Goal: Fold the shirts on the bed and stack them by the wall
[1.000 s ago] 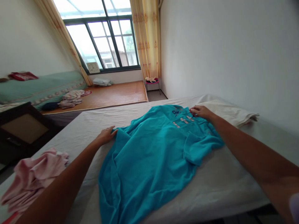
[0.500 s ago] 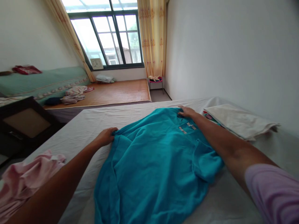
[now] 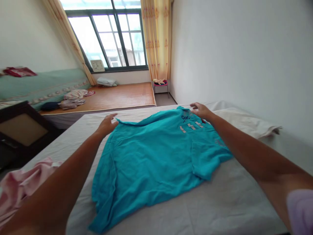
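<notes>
Nearest on the bed [image 3: 232, 202], at its left edge, lies a pink garment [image 3: 17, 186], well apart from the shirt [image 3: 151, 156]. The shirt is spread flat across the middle of the bed, its hem towards the person and its collar at the far end, so its long axis runs from near left to far right. One sleeve lies folded over the shirt's right side; three pale tabs sit just below the collar.

Both hands are at the far end of the shirt. The left hand [image 3: 106, 124] is at the shirt's far left corner, fingers curled on the cloth edge, apparently pinching it, though the grip itself is hidden. The right hand [image 3: 201, 111] rests at the collar, fingers spread loosely and touching the cloth, not closed on it. The two hands are about equally far out; the shirt's body lies back from both sets of fingers, towards the person.

Right of the collar, a folded cream cloth [image 3: 246, 122] lies by the wall.
</notes>
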Available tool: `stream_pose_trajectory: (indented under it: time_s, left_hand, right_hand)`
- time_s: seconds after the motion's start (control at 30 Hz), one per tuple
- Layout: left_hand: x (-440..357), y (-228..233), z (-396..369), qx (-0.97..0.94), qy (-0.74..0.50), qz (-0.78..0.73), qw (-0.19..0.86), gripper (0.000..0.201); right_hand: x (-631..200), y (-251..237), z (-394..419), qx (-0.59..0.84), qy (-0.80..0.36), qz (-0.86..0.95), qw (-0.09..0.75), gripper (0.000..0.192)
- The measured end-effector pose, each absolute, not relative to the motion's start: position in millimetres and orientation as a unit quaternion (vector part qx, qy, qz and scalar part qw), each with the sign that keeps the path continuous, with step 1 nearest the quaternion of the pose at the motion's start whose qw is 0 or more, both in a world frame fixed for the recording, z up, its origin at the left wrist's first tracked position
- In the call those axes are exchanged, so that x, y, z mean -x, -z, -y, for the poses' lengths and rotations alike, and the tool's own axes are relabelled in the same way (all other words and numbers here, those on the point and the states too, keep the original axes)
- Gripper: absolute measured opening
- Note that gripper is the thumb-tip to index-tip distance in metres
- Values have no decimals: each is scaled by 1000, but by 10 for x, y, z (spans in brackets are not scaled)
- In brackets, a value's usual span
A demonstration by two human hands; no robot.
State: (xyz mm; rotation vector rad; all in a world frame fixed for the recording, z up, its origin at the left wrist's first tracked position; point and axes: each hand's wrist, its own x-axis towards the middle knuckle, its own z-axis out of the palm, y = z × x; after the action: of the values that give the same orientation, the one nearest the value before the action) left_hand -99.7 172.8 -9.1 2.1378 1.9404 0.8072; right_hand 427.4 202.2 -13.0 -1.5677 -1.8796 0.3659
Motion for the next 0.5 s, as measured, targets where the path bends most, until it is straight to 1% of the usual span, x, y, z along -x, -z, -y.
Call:
stream_pose_trajectory:
  time_s: [0.03, 0.1, 0.17, 0.2, 0.27, 0.33, 0.37, 0.43, 0.5]
  left_hand:
    - [964, 107, -1511, -744, -237, -608, 145, 60]
    - [936, 124, -1006, -794, -159, -518, 276, 55]
    - [955, 133, -488, -824, -71, -440, 349, 46]
    - [978, 139, -251, -838, -32, -406, 363, 46]
    - [1040, 166, 144, -852, 7, -380, 359, 56]
    - [1107, 220, 428, -859, 25, -385, 337, 70]
    - [1137, 257, 533, -861, 28, -392, 323, 72]
    - [1183, 337, 690, -867, 24, -409, 285, 66]
    - [1204, 405, 803, -875, 1, -427, 228, 55]
  right_hand:
    - [-4335, 155, -1853, 559, -187, 755, 287, 44]
    - [-4482, 230, -1494, 504, -254, 801, 197, 49]
    - [-4638, 323, -1148, 500, -277, 811, 124, 58]
    - [-4711, 369, -995, 506, -280, 810, 101, 62]
    - [-4830, 448, -748, 508, -290, 807, 79, 71]
    - [-4904, 499, -583, 500, -312, 804, 77, 78]
    - [-4926, 512, -526, 502, -321, 799, 78, 80]
    - [-4952, 511, -445, 517, -318, 791, 72, 76]
    - [-4977, 476, -377, 504, -327, 798, 50, 63]
